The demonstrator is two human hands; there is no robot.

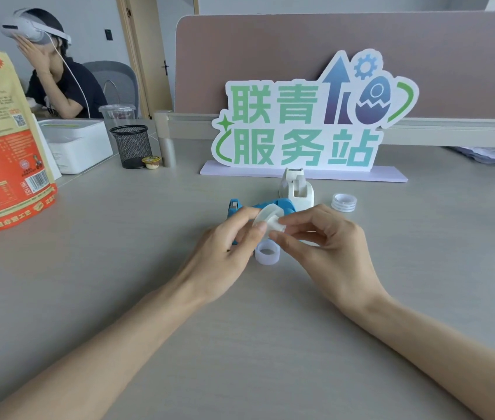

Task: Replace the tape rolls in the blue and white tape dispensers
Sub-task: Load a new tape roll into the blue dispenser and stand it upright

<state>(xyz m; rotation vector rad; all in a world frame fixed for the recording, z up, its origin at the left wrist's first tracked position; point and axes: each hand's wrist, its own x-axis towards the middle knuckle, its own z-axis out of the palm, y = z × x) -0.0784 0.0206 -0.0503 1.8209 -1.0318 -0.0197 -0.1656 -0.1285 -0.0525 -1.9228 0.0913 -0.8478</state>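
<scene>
Both of my hands hold a small white plastic spool (270,221) just above the desk. My left hand (225,247) pinches its left side and my right hand (328,244) pinches its right side. Directly behind them lies the blue tape dispenser (273,206), partly hidden by my fingers. The white tape dispenser (297,189) stands upright behind the blue one. A translucent tape roll (267,252) lies flat on the desk below the spool, between my hands. Another clear tape roll (344,202) rests to the right of the white dispenser.
A standing sign with green characters (301,125) rises behind the dispensers. At the left are a large snack bag (0,140), a white box (76,144), a black mesh pen cup (132,145) and a small jelly cup (151,162). A person with a headset sits far left.
</scene>
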